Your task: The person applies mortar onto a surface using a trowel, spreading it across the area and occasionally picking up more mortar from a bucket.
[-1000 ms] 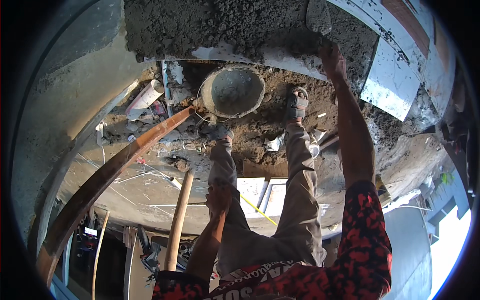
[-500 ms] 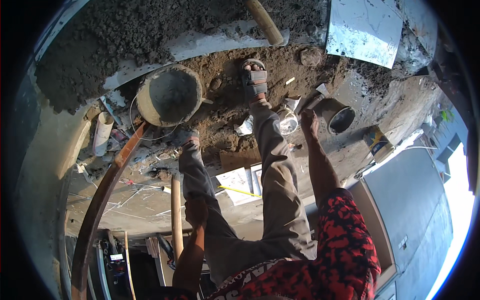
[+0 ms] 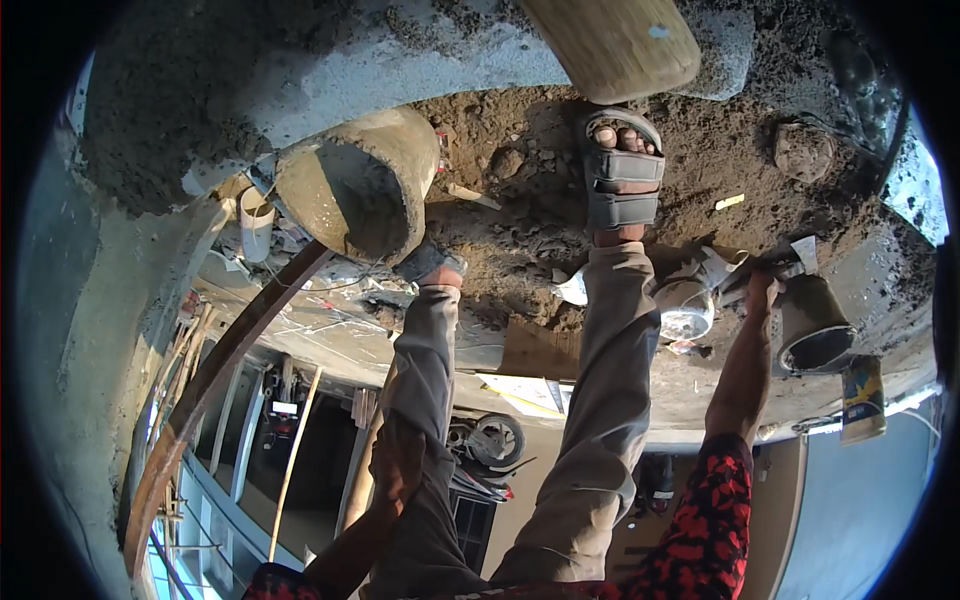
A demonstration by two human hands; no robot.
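My right hand (image 3: 761,283) is down at the right on the handle of a metal-bladed tool (image 3: 803,254), fingers appearing wrapped round it, between a dark cement-crusted bucket (image 3: 815,325) and a white container (image 3: 685,311). My left hand (image 3: 392,458) lies against my left leg, its fingers shadowed and hard to make out. A cement-crusted bucket (image 3: 405,160) with dark contents lies just beyond my left sandalled foot. A thick wooden piece (image 3: 612,48) fills the top centre, beside my right foot.
Wet mortar (image 3: 135,130) covers the upper-left surface. A long timber (image 3: 221,363) leans diagonally at left, near a white pipe (image 3: 257,226). A yellow-blue container (image 3: 862,395) stands far right. Loose soil, stones (image 3: 507,162) and scraps lie around my feet; parked motorcycles (image 3: 490,440) show behind.
My right hand has moved from the mortar at the top down to the tool by the buckets. The view has shifted, and the wooden piece now looms larger at the top.
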